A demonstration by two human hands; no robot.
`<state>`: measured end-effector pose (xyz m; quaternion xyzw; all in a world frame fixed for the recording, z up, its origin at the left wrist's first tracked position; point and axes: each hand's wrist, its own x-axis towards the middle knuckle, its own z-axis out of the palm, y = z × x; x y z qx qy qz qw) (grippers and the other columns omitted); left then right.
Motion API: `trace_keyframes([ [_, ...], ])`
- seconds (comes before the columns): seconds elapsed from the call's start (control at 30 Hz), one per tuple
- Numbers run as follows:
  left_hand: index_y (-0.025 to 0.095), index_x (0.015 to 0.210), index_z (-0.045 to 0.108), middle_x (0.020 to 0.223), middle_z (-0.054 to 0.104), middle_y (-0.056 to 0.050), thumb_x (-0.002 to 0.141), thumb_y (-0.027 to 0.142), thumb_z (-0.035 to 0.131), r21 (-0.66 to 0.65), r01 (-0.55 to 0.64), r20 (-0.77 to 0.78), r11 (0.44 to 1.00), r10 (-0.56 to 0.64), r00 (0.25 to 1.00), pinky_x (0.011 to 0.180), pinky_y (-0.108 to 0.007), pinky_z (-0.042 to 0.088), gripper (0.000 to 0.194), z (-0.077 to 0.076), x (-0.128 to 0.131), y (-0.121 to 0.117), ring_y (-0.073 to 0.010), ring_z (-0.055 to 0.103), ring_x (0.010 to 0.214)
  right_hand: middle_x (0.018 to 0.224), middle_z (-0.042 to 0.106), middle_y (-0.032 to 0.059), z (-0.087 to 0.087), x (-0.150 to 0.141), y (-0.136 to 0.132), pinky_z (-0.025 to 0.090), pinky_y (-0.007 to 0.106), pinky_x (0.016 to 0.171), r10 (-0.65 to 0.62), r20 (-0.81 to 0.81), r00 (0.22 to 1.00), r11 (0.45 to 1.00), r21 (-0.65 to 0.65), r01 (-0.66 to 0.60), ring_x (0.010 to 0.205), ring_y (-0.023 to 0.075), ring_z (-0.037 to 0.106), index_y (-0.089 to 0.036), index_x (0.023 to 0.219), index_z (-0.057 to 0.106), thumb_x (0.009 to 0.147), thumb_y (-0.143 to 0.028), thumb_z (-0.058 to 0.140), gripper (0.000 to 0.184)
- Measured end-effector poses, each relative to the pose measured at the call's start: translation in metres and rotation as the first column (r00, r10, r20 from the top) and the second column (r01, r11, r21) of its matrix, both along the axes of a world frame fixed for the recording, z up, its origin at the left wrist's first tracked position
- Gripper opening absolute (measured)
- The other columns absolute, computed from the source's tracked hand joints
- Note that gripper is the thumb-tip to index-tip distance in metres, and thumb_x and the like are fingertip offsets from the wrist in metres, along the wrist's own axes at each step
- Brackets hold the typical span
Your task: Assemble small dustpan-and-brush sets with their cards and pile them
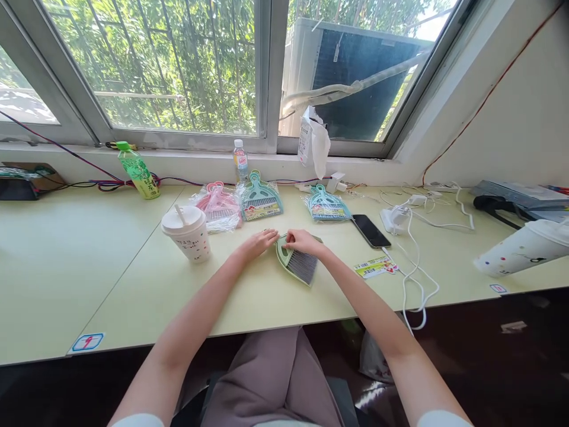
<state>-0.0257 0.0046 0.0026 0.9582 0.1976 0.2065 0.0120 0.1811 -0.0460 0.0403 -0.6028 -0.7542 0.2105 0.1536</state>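
Note:
A small light green dustpan (283,259) lies on the table in front of me, with a grey-bristled brush (304,268) nested in it. My left hand (261,243) is at the dustpan's upper left end, its fingers closed over the handle part, which they mostly hide. Curled over the brush's green handle from the right is my right hand (301,241), thumb and fingers pinched together. Behind the hands lie wrapped dustpan sets: a pink one (219,204), a green one (261,198) and a blue one (328,204).
A white lidded cup (186,234) stands left of my left arm. To the right are a phone (370,230), a printed label (376,267), a power strip (395,219) with loose white cables and another cup (524,246). Bottles (138,173) stand along the window side.

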Motion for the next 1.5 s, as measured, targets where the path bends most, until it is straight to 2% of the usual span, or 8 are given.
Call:
trace_keyframes([
  [0.27, 0.019, 0.101, 0.065, 0.120, 0.063, -0.016, 0.075, 0.015, 0.051, -0.448, 0.094, 0.298, 0.889, 0.049, 0.953, 0.110, -0.043, 0.032, 0.030, -0.006, 0.004, 0.000, -0.0271, 0.051, 0.125, 0.088, 0.068, 0.0055, 0.013, -0.012, -0.008, 0.038, 0.023, 0.063, 0.006, 0.242, 0.970, 0.999, -0.033, 0.002, 0.080, 0.0168, 0.062, -0.019, 0.090, 0.056, 0.084, -0.031, 0.060, 0.014],
  [0.53, 0.024, 0.116, 0.058, 0.126, 0.058, -0.012, 0.079, 0.015, 0.052, -0.428, -0.009, 0.412, 0.904, 0.204, 0.888, 0.114, -0.050, 0.022, 0.039, 0.010, 0.013, -0.009, -0.0260, 0.044, 0.129, 0.099, 0.068, 0.0075, 0.006, -0.018, -0.012, 0.041, 0.023, 0.071, -0.180, 0.125, 0.976, 0.981, 0.092, 0.169, 0.092, 0.0190, 0.062, -0.017, 0.094, 0.062, 0.081, -0.030, 0.060, 0.018],
  [0.6, 0.026, 0.129, 0.048, 0.128, 0.056, -0.011, 0.082, 0.023, 0.053, -0.572, 0.009, 0.503, 0.820, 0.343, 0.793, 0.111, -0.050, 0.027, 0.048, 0.013, 0.018, -0.011, -0.0254, 0.046, 0.127, 0.096, 0.069, 0.0059, 0.006, -0.019, -0.007, 0.043, 0.023, 0.074, -0.252, 0.015, 0.968, 0.961, 0.125, 0.248, 0.091, 0.0173, 0.062, -0.018, 0.095, 0.063, 0.081, -0.031, 0.059, 0.019],
  [0.8, 0.025, 0.139, 0.032, 0.113, 0.064, -0.009, 0.083, 0.044, 0.058, -0.893, 0.408, 0.447, 0.187, 0.467, 0.763, 0.087, -0.040, 0.050, 0.064, 0.010, 0.034, -0.024, -0.0221, 0.064, 0.099, 0.098, 0.068, 0.0079, 0.024, -0.027, -0.002, 0.047, 0.024, 0.076, -0.343, -0.254, 0.904, 0.903, 0.178, 0.392, 0.081, 0.0145, 0.064, -0.014, 0.110, 0.061, 0.089, -0.034, 0.049, 0.031],
  [0.93, 0.024, 0.128, 0.044, 0.116, 0.063, -0.007, 0.068, 0.025, 0.072, -0.892, 0.432, 0.427, 0.136, 0.569, 0.703, 0.080, -0.031, 0.053, 0.066, 0.006, 0.035, -0.030, -0.0200, 0.063, 0.098, 0.122, 0.061, 0.0101, 0.025, 0.008, -0.044, 0.044, 0.028, 0.092, -0.289, -0.253, 0.923, 0.917, 0.204, 0.343, 0.105, 0.0185, 0.058, -0.017, 0.116, 0.060, 0.090, -0.035, 0.048, 0.034],
  [1.13, 0.018, 0.110, 0.054, 0.107, 0.066, -0.008, 0.067, 0.020, 0.068, -0.878, 0.473, 0.417, 0.072, 0.599, 0.683, 0.072, -0.028, 0.054, 0.045, 0.006, 0.032, -0.021, -0.0176, 0.065, 0.086, 0.150, 0.030, 0.0245, -0.018, 0.097, -0.130, 0.017, 0.061, 0.110, -0.808, 0.122, 0.576, 0.587, 0.232, 0.775, 0.142, 0.0381, 0.017, -0.007, 0.142, 0.036, 0.090, -0.046, 0.041, 0.065],
  [1.37, 0.019, 0.104, 0.055, 0.102, 0.067, -0.008, 0.072, 0.026, 0.062, -0.852, 0.521, 0.430, 0.058, 0.645, 0.632, 0.076, -0.034, 0.055, 0.034, 0.004, 0.032, -0.016, -0.0211, 0.065, 0.091, 0.157, 0.023, 0.0061, -0.018, 0.079, -0.154, 0.009, 0.066, 0.109, -0.243, 0.163, 0.956, 0.965, -0.057, 0.255, 0.146, 0.0267, 0.013, -0.033, 0.143, 0.036, 0.094, -0.035, 0.029, 0.049],
  [1.5, 0.019, 0.106, 0.053, 0.105, 0.066, -0.008, 0.073, 0.027, 0.061, -0.857, 0.512, 0.413, 0.057, 0.670, 0.617, 0.078, -0.034, 0.055, 0.035, 0.005, 0.030, -0.018, -0.0205, 0.064, 0.092, 0.160, 0.005, 0.0027, -0.007, 0.074, -0.157, 0.011, 0.063, 0.111, -0.150, 0.141, 0.979, 0.988, 0.001, 0.151, 0.147, 0.0262, 0.002, -0.039, 0.148, 0.017, 0.088, -0.042, 0.045, 0.067],
])
